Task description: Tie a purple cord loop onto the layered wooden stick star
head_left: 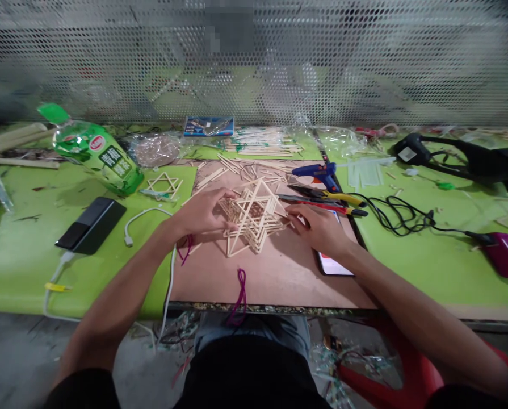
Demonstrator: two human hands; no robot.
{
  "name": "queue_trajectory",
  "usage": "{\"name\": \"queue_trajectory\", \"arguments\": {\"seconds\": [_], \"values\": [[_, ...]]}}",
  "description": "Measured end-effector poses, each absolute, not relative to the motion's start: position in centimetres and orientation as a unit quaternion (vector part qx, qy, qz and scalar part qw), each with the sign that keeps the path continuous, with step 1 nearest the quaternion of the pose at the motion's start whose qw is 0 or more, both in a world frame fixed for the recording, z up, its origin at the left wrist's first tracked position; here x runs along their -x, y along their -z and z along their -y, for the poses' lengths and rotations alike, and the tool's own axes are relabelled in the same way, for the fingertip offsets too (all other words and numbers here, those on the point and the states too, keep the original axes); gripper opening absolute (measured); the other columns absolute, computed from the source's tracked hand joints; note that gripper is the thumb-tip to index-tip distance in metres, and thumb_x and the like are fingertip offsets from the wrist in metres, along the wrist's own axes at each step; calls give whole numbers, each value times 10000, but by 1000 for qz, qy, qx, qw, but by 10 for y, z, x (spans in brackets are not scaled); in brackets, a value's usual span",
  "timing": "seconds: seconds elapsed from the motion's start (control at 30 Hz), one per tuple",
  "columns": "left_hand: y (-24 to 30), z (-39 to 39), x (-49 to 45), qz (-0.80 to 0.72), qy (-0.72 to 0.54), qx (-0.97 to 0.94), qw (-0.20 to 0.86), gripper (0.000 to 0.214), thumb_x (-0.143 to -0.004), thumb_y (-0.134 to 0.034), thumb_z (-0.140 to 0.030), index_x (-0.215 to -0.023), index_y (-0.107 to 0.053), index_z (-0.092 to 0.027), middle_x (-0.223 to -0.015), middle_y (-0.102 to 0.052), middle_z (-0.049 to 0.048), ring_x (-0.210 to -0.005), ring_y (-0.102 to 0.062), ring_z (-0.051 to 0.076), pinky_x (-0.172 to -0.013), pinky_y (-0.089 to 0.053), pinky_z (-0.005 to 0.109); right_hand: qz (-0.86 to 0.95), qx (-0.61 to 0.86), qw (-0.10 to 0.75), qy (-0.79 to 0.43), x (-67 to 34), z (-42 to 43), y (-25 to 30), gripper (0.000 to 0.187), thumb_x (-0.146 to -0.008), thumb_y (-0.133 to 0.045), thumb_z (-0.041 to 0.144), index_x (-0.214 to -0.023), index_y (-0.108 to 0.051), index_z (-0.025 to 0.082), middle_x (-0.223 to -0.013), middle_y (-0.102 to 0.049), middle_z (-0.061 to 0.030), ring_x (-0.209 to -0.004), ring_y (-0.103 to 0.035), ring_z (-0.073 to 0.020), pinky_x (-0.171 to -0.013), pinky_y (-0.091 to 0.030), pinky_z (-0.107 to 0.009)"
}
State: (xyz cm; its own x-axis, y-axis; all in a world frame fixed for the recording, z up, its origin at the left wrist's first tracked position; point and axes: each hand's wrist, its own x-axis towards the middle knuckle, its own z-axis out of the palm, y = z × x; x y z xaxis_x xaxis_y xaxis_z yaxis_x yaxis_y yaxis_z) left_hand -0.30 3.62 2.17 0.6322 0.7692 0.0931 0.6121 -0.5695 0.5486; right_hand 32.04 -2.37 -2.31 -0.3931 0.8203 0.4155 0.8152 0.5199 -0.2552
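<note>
A star-shaped lattice of thin wooden sticks, stacked in layers, rests on the brown board in front of me. My left hand grips its left side, thumb low and fingers above. At the right side, my right hand is closed in a pinch at a point of the same lattice; its fingertips partly hide the contact. Loose wooden sticks lie just behind it. Purple cord hangs over the board's front edge.
Right of the lattice lie a blue glue gun, yellow-handled pliers and a phone under my right hand. On the left are a green bottle, a power bank and a small stick star. A perforated metal screen stands behind.
</note>
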Motion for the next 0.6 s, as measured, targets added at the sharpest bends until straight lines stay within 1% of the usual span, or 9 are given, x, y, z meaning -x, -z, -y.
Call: {"name": "queue_trajectory", "arguments": {"seconds": [0.03,0.1,0.17,0.2,0.3,0.33,0.4,0.5,0.6], "values": [[-28,-37,7,-395,-171,-868,248,644,-733,-779,-518,-1276,-593,-226,-1266,-662,82,-1101,-653,274,-962,-521,423,834,491,252,-4,-320,24,23,189,-972,-525,260,-1079,-665,192,-1015,-755,-70,-865,-726,-224,-714,-555,-334],[-42,-39,20,-421,-225,-840,258,537,-795,-732,-538,-1219,-640,-221,-1239,-680,72,-1105,-658,248,-978,-518,390,833,492,253,-1,-321,24,23,193,-972,-521,256,-1080,-666,187,-1015,-756,-74,-861,-727,-233,-696,-548,-334],[-54,-38,35,-447,-283,-806,267,459,-826,-719,-503,-1162,-667,-195,-1144,-721,69,-1016,-692,208,-952,-532,345,831,496,251,6,-321,24,23,191,-971,-525,256,-1079,-667,189,-1023,-757,-72,-853,-728,-234,-678,-540,-328],[-58,-36,42,-467,-286,-798,252,389,-838,-711,-484,-1098,-695,-196,-1070,-740,56,-942,-702,190,-908,-543,328,831,497,249,11,-321,24,24,186,-969,-531,259,-1076,-667,193,-1029,-758,-68,-848,-728,-230,-678,-538,-324],[-57,-27,62,-489,-170,-829,210,209,-883,-646,-392,-953,-756,-228,-935,-760,28,-806,-696,177,-774,-536,307,835,491,248,21,-322,24,25,178,-971,-526,267,-1067,-665,212,-1046,-757,-54,-855,-726,-215,-702,-539,-313],[-54,-22,67,-488,-120,-842,198,198,-895,-617,-361,-953,-762,-239,-945,-762,29,-815,-695,187,-759,-525,314,836,489,249,21,-322,23,25,179,-973,-521,271,-1064,-665,215,-1047,-757,-52,-860,-726,-214,-710,-540,-313],[-47,-11,77,-484,-57,-854,181,230,-921,-573,-374,-988,-762,-262,-985,-758,31,-848,-688,206,-754,-505,331,837,487,250,19,-322,23,26,187,-975,-516,280,-1066,-667,219,-1050,-756,-52,-867,-725,-217,-715,-542,-318],[-40,3,91,-504,-41,-845,173,291,-929,-563,-469,-1024,-752,-269,-1000,-743,38,-862,-672,212,-771,-492,340,836,487,254,12,-322,23,26,197,-964,-534,290,-1073,-681,216,-1043,-757,-64,-851,-727,-231,-711,-549,-336],[-37,10,103,-512,-34,-841,169,286,-910,-591,-473,-1009,-753,-260,-1017,-728,49,-905,-662,218,-821,-485,346,831,492,260,0,-321,24,25,212,-957,-540,297,-1078,-694,217,-1041,-757,-75,-851,-731,-249,-718,-565,-363]]}}
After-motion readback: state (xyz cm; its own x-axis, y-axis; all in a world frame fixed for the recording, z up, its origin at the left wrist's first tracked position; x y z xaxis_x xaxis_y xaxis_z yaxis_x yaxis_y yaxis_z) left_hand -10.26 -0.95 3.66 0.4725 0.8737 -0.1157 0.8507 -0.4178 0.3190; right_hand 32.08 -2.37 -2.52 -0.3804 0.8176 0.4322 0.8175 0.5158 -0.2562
